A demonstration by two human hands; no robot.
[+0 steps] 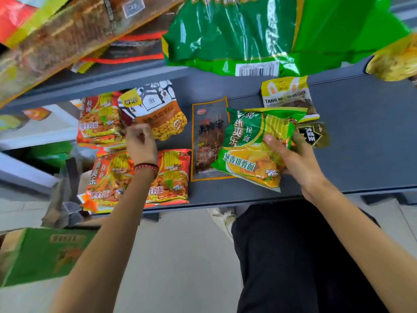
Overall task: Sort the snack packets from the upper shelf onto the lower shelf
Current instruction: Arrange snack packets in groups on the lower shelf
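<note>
Presently, the right hand is gripping the green noodle packet above the lower shelf, a dark skewer packet lying just left of it. The left hand, fingers curled, is touching a corner of the seed packet; whether it is pinching it, one cannot tell.

On the grey lower shelf, three red noodle packets are laid flat at the left, the far one overlapped by a brown seed packet. A dark orange-edged packet is set mid-shelf. A yellow packet and a small olive packet are placed further right.
</note>
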